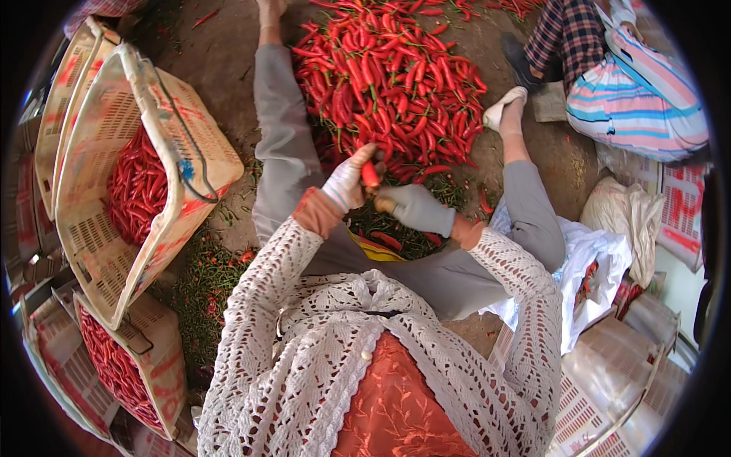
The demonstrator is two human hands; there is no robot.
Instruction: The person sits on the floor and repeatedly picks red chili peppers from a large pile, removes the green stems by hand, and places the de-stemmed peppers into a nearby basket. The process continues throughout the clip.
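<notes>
My left hand (346,181), in a pale glove with bare-looking fingertips, grips a red chili pepper (370,175) near the front of a large heap of red chili peppers (394,85). Close beside it is my right hand (420,210), in a grey glove with tan fingertips. Its fingers are curled and slightly blurred, so whether they pinch anything is unclear. Below both hands, green stems and a few loose red peppers (387,240) lie between my legs, by a strip of something yellow (380,251).
At left, a plastic crate (143,105) partly filled with peppers leans toward me; another pepper-filled crate (160,343) is below it. Green stems (200,285) litter the ground. At right are a white plastic bag (605,251), stacked crates (599,371) and a seated person's checked trouser leg (577,45).
</notes>
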